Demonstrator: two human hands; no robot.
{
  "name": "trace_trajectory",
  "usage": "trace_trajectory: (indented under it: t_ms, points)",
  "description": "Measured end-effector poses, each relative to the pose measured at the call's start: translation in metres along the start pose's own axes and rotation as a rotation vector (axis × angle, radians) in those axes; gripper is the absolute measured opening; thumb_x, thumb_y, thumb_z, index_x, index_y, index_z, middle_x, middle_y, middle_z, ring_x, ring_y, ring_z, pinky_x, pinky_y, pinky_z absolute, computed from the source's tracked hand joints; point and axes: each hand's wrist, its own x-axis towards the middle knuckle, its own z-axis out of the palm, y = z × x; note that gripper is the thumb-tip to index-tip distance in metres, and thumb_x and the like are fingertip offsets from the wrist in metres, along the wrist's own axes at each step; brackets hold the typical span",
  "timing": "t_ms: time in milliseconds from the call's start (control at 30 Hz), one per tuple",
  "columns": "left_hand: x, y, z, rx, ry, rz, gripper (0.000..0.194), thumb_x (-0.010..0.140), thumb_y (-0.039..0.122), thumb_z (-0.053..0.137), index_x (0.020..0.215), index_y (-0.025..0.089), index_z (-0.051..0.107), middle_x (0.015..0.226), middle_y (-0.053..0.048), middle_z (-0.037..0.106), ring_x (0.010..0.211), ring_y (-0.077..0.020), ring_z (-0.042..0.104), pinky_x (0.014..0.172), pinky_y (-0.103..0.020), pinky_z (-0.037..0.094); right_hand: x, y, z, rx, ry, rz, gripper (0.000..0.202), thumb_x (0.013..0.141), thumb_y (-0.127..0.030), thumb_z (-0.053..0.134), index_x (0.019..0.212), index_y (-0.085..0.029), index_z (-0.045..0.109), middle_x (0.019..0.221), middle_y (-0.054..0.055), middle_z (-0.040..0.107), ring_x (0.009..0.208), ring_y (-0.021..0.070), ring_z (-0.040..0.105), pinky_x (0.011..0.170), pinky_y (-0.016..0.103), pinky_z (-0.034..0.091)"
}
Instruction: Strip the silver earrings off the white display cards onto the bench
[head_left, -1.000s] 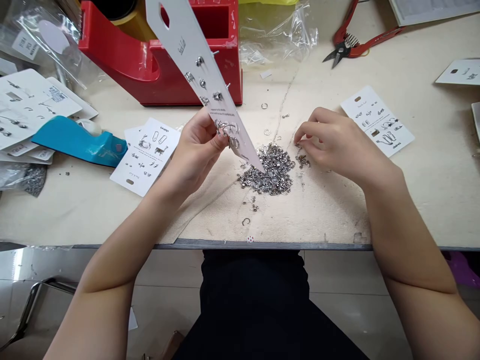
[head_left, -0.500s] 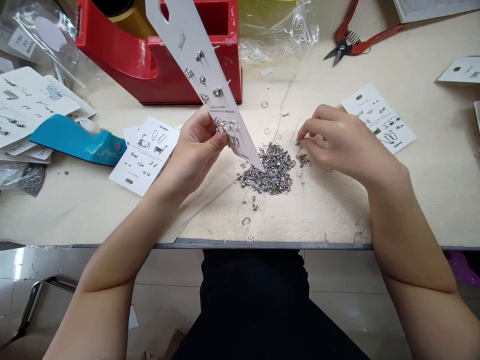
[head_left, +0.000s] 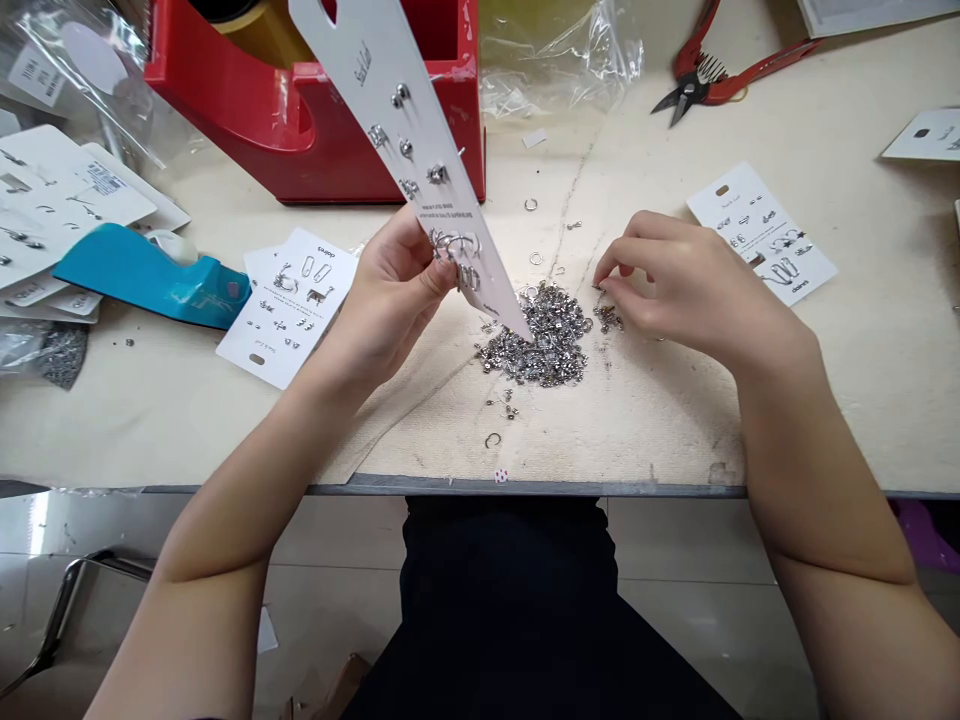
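Observation:
Tilted in my left hand [head_left: 409,285] is a white earring card [head_left: 420,130], pinched near its lower end between thumb and fingers. Several silver studs and hoops are fixed to it. Its lower corner hangs over a pile of small silver metal pieces [head_left: 544,345], which look like earring backs. My right hand [head_left: 660,275] is at the right of that pile, thumb and index finger pinched together over a small cluster of loose pieces [head_left: 609,318]. What sits between those fingertips is too small to make out.
A red tape dispenser [head_left: 360,150] stands behind my left hand, with a blue tape dispenser [head_left: 157,278] to its left. More earring cards lie at left [head_left: 285,320] and right [head_left: 761,235]. Red-handled cutters [head_left: 697,85] and clear plastic bags [head_left: 559,60] lie at the back.
Both hands have stayed almost in place. The view has shifted very slightly; the card remains held, and my right fingers are still pinched by the small cluster.

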Motion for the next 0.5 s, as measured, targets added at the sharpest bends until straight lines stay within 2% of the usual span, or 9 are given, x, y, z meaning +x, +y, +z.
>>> trace_trajectory:
  t_ms: [300,400,500]
  points:
    - [0.001,0.002,0.002,-0.037,0.034,-0.050,0.031,0.073,0.042,0.084,0.081,0.023,0.061,0.077,0.002,0.065,0.068,-0.0100,0.061,0.067,-0.023,0.054,0.001,0.002,0.000,0.046,-0.048,0.028,0.018,0.090,-0.013,0.051,0.076,-0.023,0.058,0.088,0.007,0.060,0.078,0.0217,0.056,0.067,0.040,0.044]
    - [0.001,-0.001,0.005,-0.034,0.044,-0.050,0.035,0.070,0.044,0.086,0.076,0.023,0.058,0.071,0.002,0.060,0.066,-0.0106,0.057,0.066,-0.026,0.052,0.001,-0.006,-0.002,0.107,0.010,0.018,0.018,0.091,-0.013,0.052,0.077,-0.024,0.058,0.085,0.006,0.060,0.077,0.0208,0.057,0.067,0.040,0.044]
    - [-0.003,-0.006,0.014,-0.023,-0.017,0.017,0.046,0.067,0.059,0.083,0.067,0.023,0.054,0.063,0.003,0.054,0.059,-0.0104,0.052,0.059,-0.028,0.049,-0.002,-0.029,0.000,0.387,0.138,-0.053,0.016,0.093,-0.014,0.056,0.082,-0.024,0.060,0.085,0.004,0.061,0.076,0.0181,0.057,0.067,0.038,0.047]
